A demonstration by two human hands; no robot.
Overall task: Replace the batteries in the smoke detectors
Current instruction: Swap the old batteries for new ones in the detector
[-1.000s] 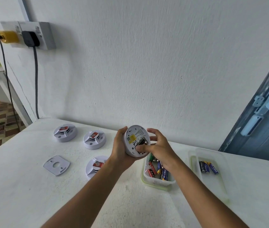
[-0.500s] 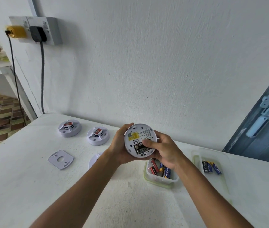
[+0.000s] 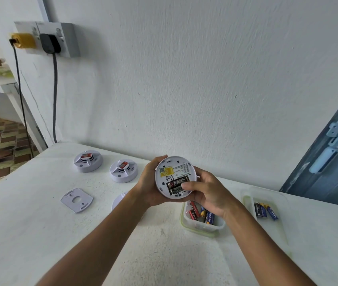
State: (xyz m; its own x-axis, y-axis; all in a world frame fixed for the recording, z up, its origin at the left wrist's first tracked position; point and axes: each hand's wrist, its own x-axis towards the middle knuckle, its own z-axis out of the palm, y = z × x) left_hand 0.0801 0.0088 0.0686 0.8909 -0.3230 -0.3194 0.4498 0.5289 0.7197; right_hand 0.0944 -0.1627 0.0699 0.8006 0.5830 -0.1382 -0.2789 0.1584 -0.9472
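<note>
A round white smoke detector [image 3: 174, 172] is held up above the table, its back side facing me. Black batteries [image 3: 176, 183] lie in its open compartment, under a yellow label. My left hand [image 3: 150, 181] grips the detector's left rim from behind. My right hand [image 3: 207, 193] holds its right side, with the thumb pressing on the batteries. Two more detectors [image 3: 88, 161] [image 3: 123, 170] sit face up at the back left of the table. A third detector [image 3: 119, 200] lies mostly hidden behind my left forearm. A loose mounting plate [image 3: 76, 200] lies to the left.
A small tub [image 3: 202, 225] with several batteries stands under my right hand. A clear lid [image 3: 267, 201] to its right holds a few blue batteries [image 3: 265, 211]. Wall sockets with plugs [image 3: 46, 39] and hanging cables are at upper left. A blue door [image 3: 329, 162] stands at right.
Both hands have lifted the detector slightly and turned its back more toward me. My right thumb has moved from the compartment's edge onto the batteries.
</note>
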